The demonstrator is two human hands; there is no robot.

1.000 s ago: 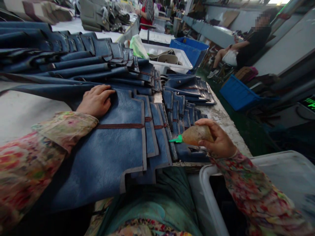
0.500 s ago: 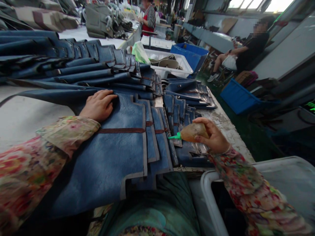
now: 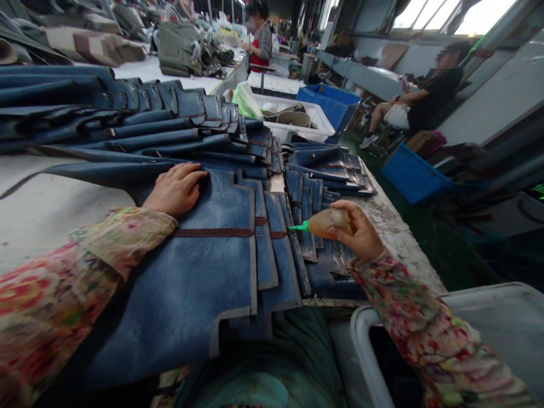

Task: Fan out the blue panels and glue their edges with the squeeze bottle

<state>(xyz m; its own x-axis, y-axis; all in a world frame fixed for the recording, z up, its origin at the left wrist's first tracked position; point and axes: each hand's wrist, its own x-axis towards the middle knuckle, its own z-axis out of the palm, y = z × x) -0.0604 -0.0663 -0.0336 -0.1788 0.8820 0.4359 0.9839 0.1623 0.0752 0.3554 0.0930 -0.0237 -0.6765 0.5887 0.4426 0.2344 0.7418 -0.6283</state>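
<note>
A fanned stack of blue leather pieces (image 3: 212,260) with brown straps lies on the worktable in front of me. My left hand (image 3: 175,190) rests flat on the top piece near its far edge, fingers stretched out. My right hand (image 3: 361,232) is closed around a brownish squeeze bottle (image 3: 329,222) with a green nozzle. The nozzle points left, close to the edge of the overlapped pieces near the strap. Both arms wear floral sleeves.
More blue pieces (image 3: 127,107) are piled at the back left. A white bin (image 3: 446,328) stands at my lower right, another white tub (image 3: 293,116) and blue crates (image 3: 410,170) further off. A person (image 3: 425,93) sits at the right; another stands far back.
My right hand with the bottle has moved up and left along the overlapped edges. My left hand has stayed on the top piece. The view has tilted slightly.
</note>
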